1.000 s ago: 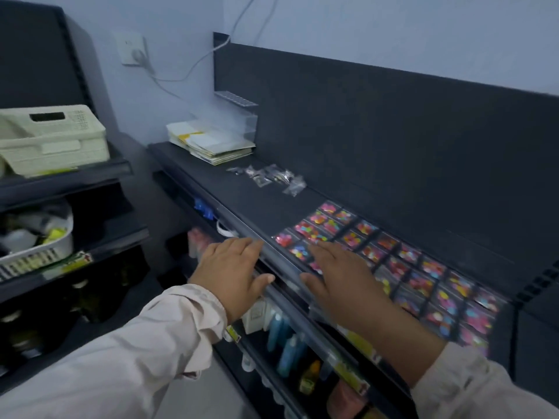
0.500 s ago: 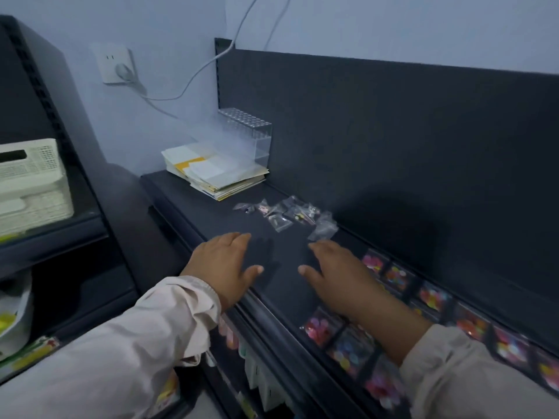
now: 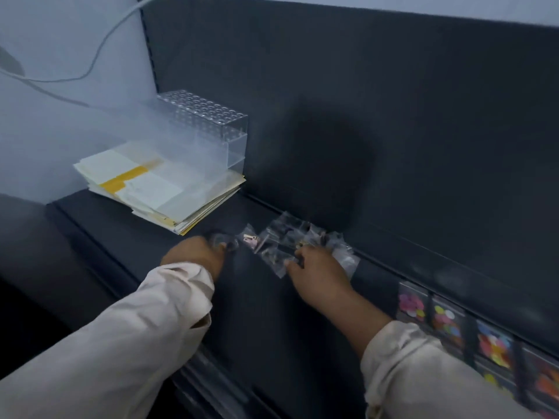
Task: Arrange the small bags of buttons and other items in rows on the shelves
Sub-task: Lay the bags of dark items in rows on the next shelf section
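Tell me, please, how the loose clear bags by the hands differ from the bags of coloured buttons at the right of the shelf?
The loose clear bags lie in a jumbled, overlapping heap; the button bags sit flat in neat rows. The loose bags hold small, dull items, too blurred to name; the button bags show bright pink, yellow and orange discs. Both hands, left hand and right hand, reach the loose bags; the button bags lie untouched. Both sorts are small transparent packets on the same dark shelf.
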Motion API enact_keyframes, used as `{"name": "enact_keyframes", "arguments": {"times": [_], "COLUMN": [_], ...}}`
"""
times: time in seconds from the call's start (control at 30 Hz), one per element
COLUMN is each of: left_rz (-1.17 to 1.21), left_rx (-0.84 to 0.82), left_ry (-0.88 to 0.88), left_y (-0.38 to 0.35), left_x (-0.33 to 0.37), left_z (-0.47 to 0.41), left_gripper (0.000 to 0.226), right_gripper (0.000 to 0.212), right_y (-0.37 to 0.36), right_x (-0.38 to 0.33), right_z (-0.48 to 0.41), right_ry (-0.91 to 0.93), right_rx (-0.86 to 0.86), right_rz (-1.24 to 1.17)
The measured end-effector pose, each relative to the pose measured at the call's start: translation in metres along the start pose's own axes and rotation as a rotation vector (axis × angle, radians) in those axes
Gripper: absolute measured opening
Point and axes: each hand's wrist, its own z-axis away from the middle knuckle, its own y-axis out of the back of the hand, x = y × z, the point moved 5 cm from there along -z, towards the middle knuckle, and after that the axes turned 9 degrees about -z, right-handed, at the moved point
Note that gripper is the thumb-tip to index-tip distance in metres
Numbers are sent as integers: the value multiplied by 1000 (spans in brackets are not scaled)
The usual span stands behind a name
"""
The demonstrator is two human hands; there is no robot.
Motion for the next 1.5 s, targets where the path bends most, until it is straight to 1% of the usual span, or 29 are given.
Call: {"name": "enact_keyframes", "arguments": {"times": [0.07,0.13,0.2,0.27,0.3,0.37,0.43,0.47,0.53,0.6,0.67,0.7,0.77,0.83,0.9,1.0,1.03,1.1,1.17,1.3,1.4,1.5], "left_rz": [77,126,130,117,114,126,172,220,348,537,772,842,896,898,879,888,896,959,1009,1046,1105,1125], "left_rx": [-51,-60,-48,-58,-84,-139,-132,-105,-42,-35,-116,-170,-262,-327,-363,-418,-463,-622,-765,-904,-1004,-1133], "left_ry": [56,68,31,-39,-81,-163,-218,-236,-270,-303,-331,-357,-419,-497,-565,-629,-637,-631,-642,-721,-738,-741], "left_y": [-8,-13,-15,-14,-15,-16,-18,-19,-21,-21,-18,-15,-9,-2,4,0,-4,-14,-23,-38,-53,-72], "left_x": [-6,-8,-4,5,10,21,25,26,24,25,31,37,49,62,75,98,105,120,132,152,163,170], "left_z": [-28,-51,-68,-77,-78,-77,-75,-74,-72,-65,-51,-41,-22,0,26,69,87,130,181,289,367,439], "left_gripper": [52,55,58,58,55,40,24,20,18,19,21,20,23,35,41,32,28,26,26,20,21,16], "right_gripper": [34,37,40,37,35,30,19,15,22,25,26,27,27,27,30,32,29,23,23,23,17,12], "right_y": [-8,-16,-22,-28,-31,-34,-35,-35,-33,-30,-25,-24,-19,-7,8,30,37,50,63,86,98,108], "right_x": [-2,-3,-2,-1,-1,-2,-3,-3,-1,2,4,5,6,9,16,32,40,58,78,113,139,163], "right_z": [-15,-26,-33,-37,-38,-40,-41,-40,-37,-33,-24,-18,-5,13,36,82,101,142,190,294,372,442], "right_ry": [-61,-102,-122,-124,-126,-128,-122,-115,-121,-153,-199,-230,-266,-259,-241,-237,-242,-245,-251,-229,-232,-210], "right_rx": [39,84,128,158,161,170,192,206,228,244,257,256,235,240,284,354,373,409,452,512,577,652], "right_rz": [18,70,91,91,97,112,91,59,-69,-302,-554,-685,-901,-1005,-1069,-1169,-1201,-1273,-1363,-1550,-1618,-1685]}}
